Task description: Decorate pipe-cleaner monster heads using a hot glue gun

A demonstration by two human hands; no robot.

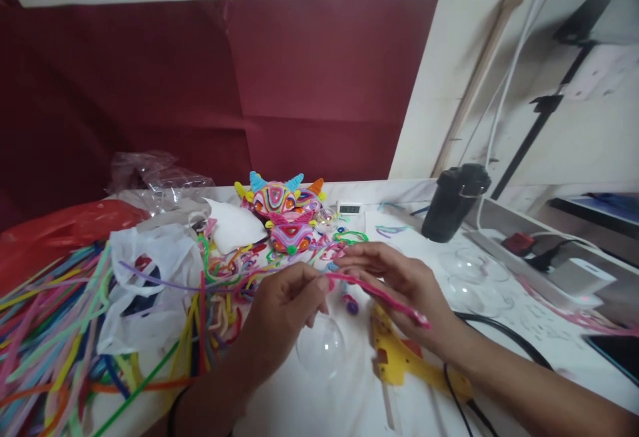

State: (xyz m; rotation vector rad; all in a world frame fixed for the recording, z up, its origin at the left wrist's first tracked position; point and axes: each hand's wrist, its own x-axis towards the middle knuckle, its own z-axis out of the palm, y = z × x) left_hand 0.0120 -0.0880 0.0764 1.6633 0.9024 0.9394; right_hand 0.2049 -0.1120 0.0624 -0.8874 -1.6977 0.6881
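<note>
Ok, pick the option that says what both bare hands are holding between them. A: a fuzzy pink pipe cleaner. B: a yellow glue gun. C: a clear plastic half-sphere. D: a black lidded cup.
A: the left hand pinches one end of the fuzzy pink pipe cleaner and the right hand supports its length; the yellow glue gun lies on the table beneath them.

Bare forearms, no sleeves; a thin dark band circles the left wrist (pixel 176 405).
</note>
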